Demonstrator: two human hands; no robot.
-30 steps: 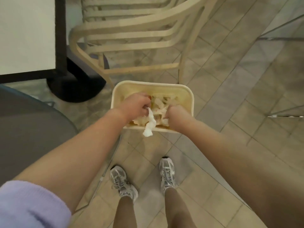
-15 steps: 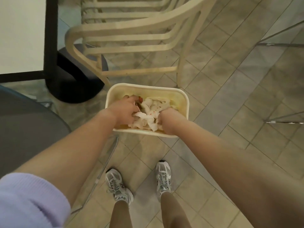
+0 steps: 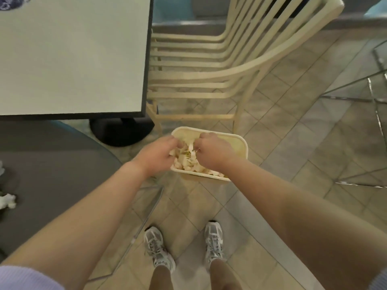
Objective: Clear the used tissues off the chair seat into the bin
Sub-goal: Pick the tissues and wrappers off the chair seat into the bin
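A cream rectangular bin (image 3: pixel 238 143) stands on the tiled floor in front of my feet, filled with crumpled white tissues (image 3: pixel 188 163). Both hands are over it. My left hand (image 3: pixel 159 153) has its fingers curled into tissue at the pile's left side. My right hand (image 3: pixel 215 153) pinches tissue at the top of the pile; its fingertips are partly hidden. The dark grey chair seat (image 3: pixel 52 174) is at my left. A crumpled tissue (image 3: pixel 8 200) lies on the seat at the frame's left edge, and a scrap of another tissue (image 3: pixel 1 167) shows above it.
A white table with a black edge (image 3: pixel 73 59) stands on a black pedestal base (image 3: pixel 121 132) just behind the bin. Stacked cream plastic chairs (image 3: pixel 209 70) stand behind it. A glass table (image 3: pixel 377 84) is on the right. My shoes (image 3: pixel 213 241) are on the tiles below.
The tissue that hung over the bin's near rim is now inside. Both hands have moved further over the pile. My head has tilted up, showing the table and the chair seat.
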